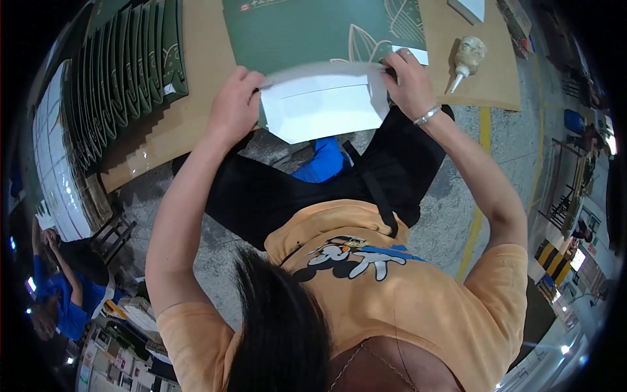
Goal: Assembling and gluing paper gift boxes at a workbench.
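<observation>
A green paper bag [294,32] with pale line drawings lies flat on the table in front of me. Its near end is folded, showing white inner panels [320,108] that overhang the table edge above my lap. My left hand [236,104] pinches the left corner of the fold. At the right corner, my right hand [410,81] grips the edge between thumb and fingers, a bracelet on its wrist. Between the hands the lifted edge is smeared by motion. To the right of my right hand lies a squeeze bottle [470,55] with a pointed nozzle and pale contents.
Several green folded bags [130,78] stand in a row on the brown-covered table [202,46] at left. Beside them is a white-wrapped stack [62,157]. A white item [469,8] sits at the far right. A person in blue [72,300] is at lower left.
</observation>
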`<state>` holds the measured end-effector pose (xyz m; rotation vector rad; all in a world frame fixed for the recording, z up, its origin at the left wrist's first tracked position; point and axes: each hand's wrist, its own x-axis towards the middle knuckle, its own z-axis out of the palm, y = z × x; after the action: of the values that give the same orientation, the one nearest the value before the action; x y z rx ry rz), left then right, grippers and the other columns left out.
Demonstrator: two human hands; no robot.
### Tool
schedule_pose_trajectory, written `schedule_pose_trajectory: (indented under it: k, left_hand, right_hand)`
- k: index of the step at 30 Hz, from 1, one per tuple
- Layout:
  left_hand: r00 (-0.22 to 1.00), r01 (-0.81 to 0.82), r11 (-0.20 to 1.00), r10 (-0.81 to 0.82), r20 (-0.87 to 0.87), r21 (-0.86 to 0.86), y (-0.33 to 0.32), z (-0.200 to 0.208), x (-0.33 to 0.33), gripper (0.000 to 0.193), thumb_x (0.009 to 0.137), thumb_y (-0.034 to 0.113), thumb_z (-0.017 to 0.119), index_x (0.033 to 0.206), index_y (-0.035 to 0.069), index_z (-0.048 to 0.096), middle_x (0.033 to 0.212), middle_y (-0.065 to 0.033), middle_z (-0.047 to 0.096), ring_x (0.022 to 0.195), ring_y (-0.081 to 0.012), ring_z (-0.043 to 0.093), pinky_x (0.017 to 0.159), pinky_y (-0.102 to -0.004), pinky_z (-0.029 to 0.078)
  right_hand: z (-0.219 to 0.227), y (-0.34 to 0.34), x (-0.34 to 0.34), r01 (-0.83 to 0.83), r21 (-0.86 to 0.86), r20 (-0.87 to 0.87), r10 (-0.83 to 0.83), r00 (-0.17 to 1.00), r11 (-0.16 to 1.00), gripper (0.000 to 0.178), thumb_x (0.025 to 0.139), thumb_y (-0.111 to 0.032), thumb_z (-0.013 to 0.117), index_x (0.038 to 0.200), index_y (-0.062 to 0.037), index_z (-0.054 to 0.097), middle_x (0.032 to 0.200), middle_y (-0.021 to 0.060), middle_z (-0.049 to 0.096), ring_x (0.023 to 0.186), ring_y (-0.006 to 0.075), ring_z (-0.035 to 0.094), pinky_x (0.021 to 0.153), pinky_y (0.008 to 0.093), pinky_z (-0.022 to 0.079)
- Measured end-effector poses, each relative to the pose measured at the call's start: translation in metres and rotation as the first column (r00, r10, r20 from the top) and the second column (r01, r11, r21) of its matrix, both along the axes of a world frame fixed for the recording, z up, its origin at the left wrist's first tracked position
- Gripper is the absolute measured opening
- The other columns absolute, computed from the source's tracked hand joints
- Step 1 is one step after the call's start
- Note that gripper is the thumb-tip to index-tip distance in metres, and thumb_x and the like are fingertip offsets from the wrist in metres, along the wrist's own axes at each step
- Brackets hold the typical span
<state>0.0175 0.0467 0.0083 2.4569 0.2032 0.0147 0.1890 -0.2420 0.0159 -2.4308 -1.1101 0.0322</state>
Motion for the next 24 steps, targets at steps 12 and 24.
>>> schedule_pose_trajectory:
  k: [12,24]
  left_hand:
    - [0.942,0.31,0.788,-0.33,-0.061,0.531,-0.022,0.022,-0.05,0.059,0.071,0.002,0.065,0.128,-0.004,0.051,0.138,-0.0178,0.046,0.127,-0.0369,0.042,0.108,-0.0436,0.034]
    - [0.969,0.184,0.943,-0.222,0.112,0.276,-0.022,0.011,-0.022,0.036,0.072,0.021,0.075,0.1,0.003,0.061,0.093,-0.01,0.055,0.089,-0.0299,0.053,0.078,-0.0403,0.043]
  right_hand:
    - [0.01,-0.047,-0.065,-0.087,-0.546,0.093,0.164,0.982,0.833,0.086,0.071,-0.01,0.07,0.148,-0.0136,0.032,0.15,0.0082,0.036,0.137,0.0332,0.033,0.111,0.0581,0.024]
    - [0.003,-0.026,-0.048,-0.015,-0.166,0.069,0.027,0.997,0.986,0.046,0.08,-0.038,0.072,0.113,-0.007,0.066,0.115,0.0095,0.063,0.116,0.0301,0.051,0.106,0.0512,0.031]
